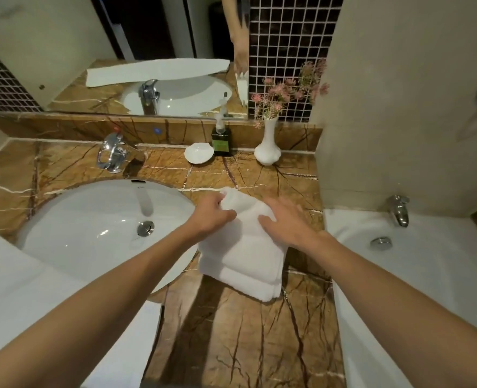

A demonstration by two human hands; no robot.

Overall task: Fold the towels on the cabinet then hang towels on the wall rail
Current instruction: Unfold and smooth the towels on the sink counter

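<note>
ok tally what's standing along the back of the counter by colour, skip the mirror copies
white: 2, the shell dish and the vase
dark green: 1, the pump bottle
chrome: 1, the tap
total: 4

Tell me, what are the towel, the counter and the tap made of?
The towel looks like soft white cotton cloth: it has thick, fluffy folds. The counter seems to be polished brown stone, probably marble: it is glossy, with dark and pale veins. The tap is shiny metal, likely chrome-plated: it mirrors the light.
</note>
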